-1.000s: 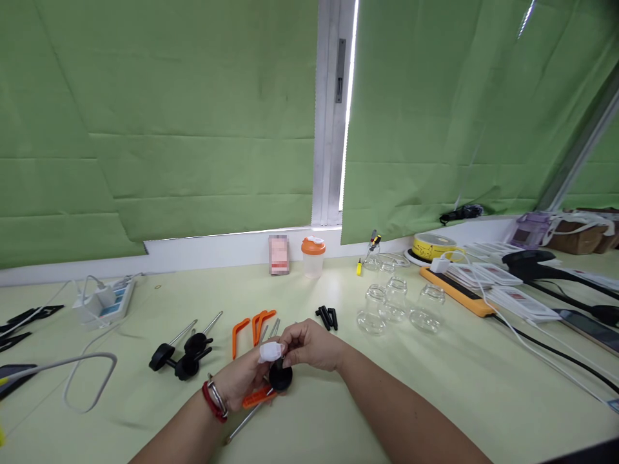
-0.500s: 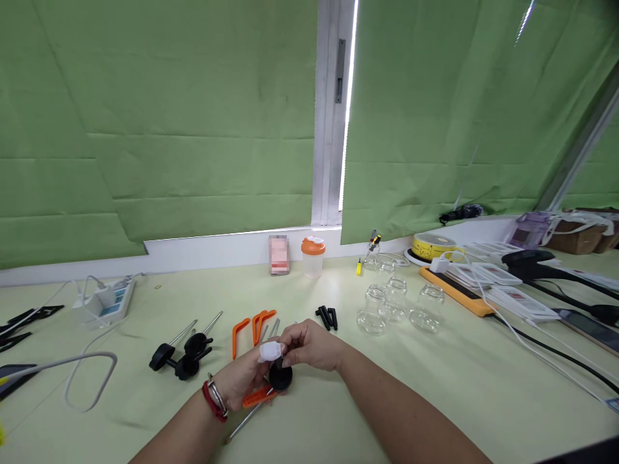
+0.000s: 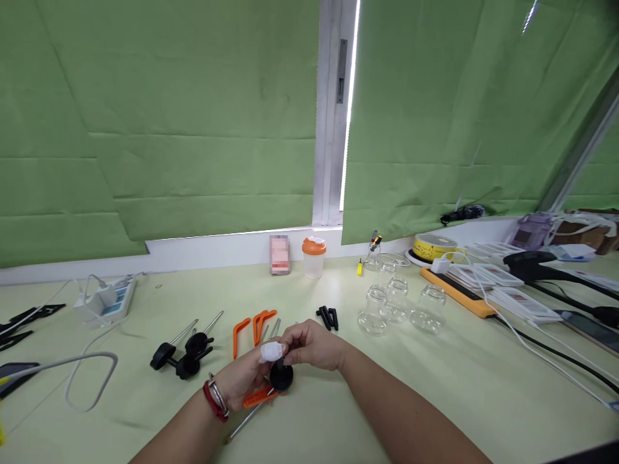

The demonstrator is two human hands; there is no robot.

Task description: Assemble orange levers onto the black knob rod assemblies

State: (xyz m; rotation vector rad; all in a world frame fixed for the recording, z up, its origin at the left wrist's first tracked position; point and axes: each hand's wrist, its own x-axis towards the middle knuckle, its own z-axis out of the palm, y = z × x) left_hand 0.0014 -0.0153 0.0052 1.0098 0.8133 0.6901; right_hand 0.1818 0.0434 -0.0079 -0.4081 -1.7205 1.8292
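Observation:
In the middle of the near table my left hand (image 3: 245,375), with a white covering (image 3: 272,351) on its thumb, is closed around a black round-headed part (image 3: 281,378). A metal rod (image 3: 249,420) slants from this part toward the lower left, and an orange piece (image 3: 260,396) lies across it by the palm. My right hand (image 3: 312,347) pinches the short black stem on top of the round head; its fingertips partly cover the stem. Just beyond the hands are orange bent pieces (image 3: 240,335) and thin metal rods (image 3: 275,327).
Similar black parts with rods (image 3: 188,364) lie at left, near a power strip (image 3: 118,303). Short black tubes (image 3: 327,317) and several glass jars (image 3: 373,316) stand or lie right of centre. An orange-lidded cup (image 3: 313,261) is by the wall. Cables and a phone (image 3: 590,328) occupy the right.
Both hands keep nearly the same grip and place. The whole view has shifted very slightly. A pale bluish-white item now shows at the far right, near the bags.

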